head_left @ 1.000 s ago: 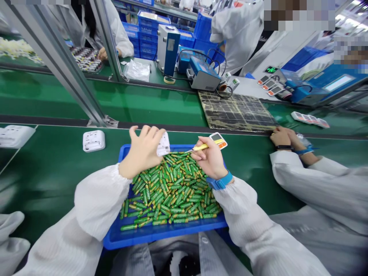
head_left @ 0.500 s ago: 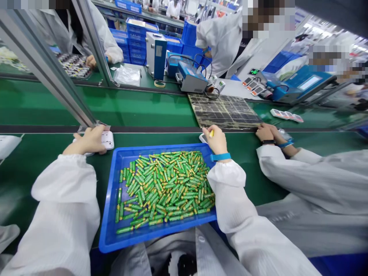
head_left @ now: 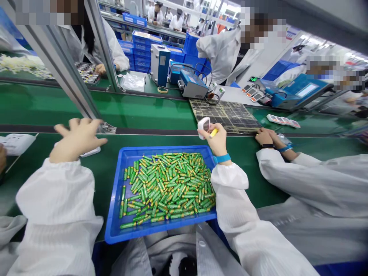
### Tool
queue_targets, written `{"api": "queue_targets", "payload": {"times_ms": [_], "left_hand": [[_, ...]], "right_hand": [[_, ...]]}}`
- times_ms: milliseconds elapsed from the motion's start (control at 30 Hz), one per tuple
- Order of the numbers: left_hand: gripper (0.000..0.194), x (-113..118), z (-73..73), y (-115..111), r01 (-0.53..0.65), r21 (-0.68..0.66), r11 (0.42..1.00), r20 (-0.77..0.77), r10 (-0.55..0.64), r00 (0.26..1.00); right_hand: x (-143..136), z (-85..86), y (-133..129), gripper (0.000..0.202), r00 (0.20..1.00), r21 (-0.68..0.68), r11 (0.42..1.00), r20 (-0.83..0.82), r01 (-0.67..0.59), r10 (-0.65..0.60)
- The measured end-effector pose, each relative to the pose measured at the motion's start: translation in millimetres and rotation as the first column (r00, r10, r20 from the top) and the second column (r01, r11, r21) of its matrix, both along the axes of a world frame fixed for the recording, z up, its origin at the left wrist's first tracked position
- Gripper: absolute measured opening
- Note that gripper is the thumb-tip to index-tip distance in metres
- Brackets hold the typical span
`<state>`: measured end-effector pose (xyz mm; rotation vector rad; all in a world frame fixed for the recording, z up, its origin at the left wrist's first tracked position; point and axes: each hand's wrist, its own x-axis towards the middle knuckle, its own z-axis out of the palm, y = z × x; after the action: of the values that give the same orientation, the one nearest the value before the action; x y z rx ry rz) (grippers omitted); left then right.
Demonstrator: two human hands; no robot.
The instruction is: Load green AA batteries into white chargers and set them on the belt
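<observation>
The 2 hands I'm watching are well apart. The left hand (head_left: 76,140) is unclenched, fingers spread, over a flat white casing (head_left: 92,151) on the green bench (head_left: 247,176); from here I can't tell whether the palm touches it. The right hand (head_left: 217,138), with a blue band (head_left: 222,158) at the wrist, grips a small white device (head_left: 201,128) with a dark screen, raised above the bench, and a yellow tool (head_left: 214,132) lies in the same grasp.

Between the forearms sits a blue tray (head_left: 114,195), heaped with green cylinders (head_left: 169,184) with gold ends, a few lying loose toward its left side. Beyond the right hand lies a dark gridded panel (head_left: 227,117). Right of that, 4 white units (head_left: 283,121) stand in a row, and a co-worker's hands (head_left: 264,137) rest together at the bench's far edge.
</observation>
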<state>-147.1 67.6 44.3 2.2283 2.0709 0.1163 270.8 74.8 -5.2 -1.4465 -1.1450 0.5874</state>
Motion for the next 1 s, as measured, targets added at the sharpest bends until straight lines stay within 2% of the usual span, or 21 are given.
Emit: {"api": "queue_targets", "payload": {"times_ms": [33,67,100,133,167,200,233,267,333,433,533,567,633,733,800,867,900,933,1000], "left_hand": [[0.063,16.0,5.9,-5.7,0.115,0.071,0.991,0.075,-0.12,0.99],[0.072,33.7,10.0,-11.4,0.232,0.128,0.964,0.175,-0.252,0.952],[0.087,52.1,11.8,-17.1,0.339,0.189,0.922,0.297,-0.382,0.875],[0.1,70.2,11.4,-22.8,0.405,0.237,0.883,0.384,-0.468,0.796],[0.108,87.2,8.8,-28.3,0.448,0.269,0.852,0.437,-0.523,0.732],[0.113,102.4,4.5,-33.6,0.476,0.28,0.833,0.477,-0.552,0.684],[0.114,115.3,-1.2,-38.4,0.488,0.274,0.829,0.526,-0.554,0.646],[0.113,125.7,-7.7,-42.5,0.484,0.26,0.835,0.582,-0.536,0.612],[0.107,139.6,-21.2,-47.8,0.433,0.231,0.871,0.691,-0.461,0.558],[0.097,147.9,-36.9,-49.0,0.338,0.22,0.915,0.784,-0.372,0.497],[0.09,149.2,-43.3,-46.7,0.351,0.148,0.925,0.861,-0.295,0.414],[0.087,149.2,-43.7,-46.0,0.349,0.119,0.929,0.872,-0.266,0.411],[0.084,149.4,-43.4,-45.2,0.33,0.114,0.937,0.844,-0.267,0.464],[0.087,150.2,-43.8,-44.8,0.34,0.212,0.916,0.725,-0.381,0.574],[0.089,150.3,-45.2,-44.6,0.347,0.244,0.906,0.692,-0.413,0.592],[0.087,149.4,-46.7,-44.1,0.327,0.243,0.913,0.711,-0.397,0.58],[0.087,148.7,-47.1,-43.9,0.316,0.237,0.919,0.722,-0.384,0.575],[0.086,147.9,-47.3,-43.6,0.311,0.23,0.922,0.729,-0.375,0.572],[0.085,146.8,-47.3,-43.5,0.328,0.213,0.92,0.73,-0.373,0.573]], "right_hand": [[-16.7,11.0,-9.6,0.045,0.962,0.031,0.99,-0.234,-0.137,0.141],[-34.0,21.3,-20.2,0.039,0.851,0.042,0.953,-0.44,-0.299,0.286],[-51.1,30.0,-31.3,0.033,0.693,0.036,0.882,-0.604,-0.469,0.393],[-66.8,36.4,-42.2,0.032,0.53,0.021,0.782,-0.724,-0.624,0.442],[-80.5,40.1,-52.3,0.035,0.401,0.022,0.693,-0.802,-0.721,0.443],[-91.4,40.9,-60.9,0.038,0.312,0.028,0.629,-0.85,-0.777,0.424],[-99.3,38.9,-67.5,0.038,0.263,0.032,0.598,-0.878,-0.801,0.399],[-104.2,34.6,-71.8,0.036,0.24,0.033,0.591,-0.894,-0.806,0.378],[-106.4,22.2,-73.6,0.03,0.238,0.02,0.608,-0.91,-0.794,0.34],[-99.9,4.5,-64.8,0.024,0.252,-0.02,0.623,-0.924,-0.782,0.286],[-95.5,-2.6,-55.1,0.033,0.233,-0.043,0.586,-0.939,-0.809,0.253],[-95.6,-2.8,-53.4,0.037,0.225,-0.047,0.568,-0.942,-0.822,0.248],[-97.4,-1.5,-52.5,0.043,0.223,-0.051,0.556,-0.943,-0.829,0.246],[-100.8,0.8,-54.5,0.042,0.249,-0.071,0.585,-0.941,-0.808,0.229],[-101.7,1.1,-55.9,0.041,0.274,-0.096,0.586,-0.935,-0.805,0.224],[-101.3,-0.1,-56.6,0.042,0.337,-0.133,0.583,-0.906,-0.802,0.256],[-100.6,-1.2,-56.6,0.043,0.395,-0.16,0.595,-0.872,-0.788,0.289],[-99.6,-2.7,-56.6,0.044,0.476,-0.188,0.628,-0.816,-0.755,0.328],[-96.9,-5.8,-55.9,0.045,0.668,-0.216,0.746,-0.642,-0.63,0.378]]}}
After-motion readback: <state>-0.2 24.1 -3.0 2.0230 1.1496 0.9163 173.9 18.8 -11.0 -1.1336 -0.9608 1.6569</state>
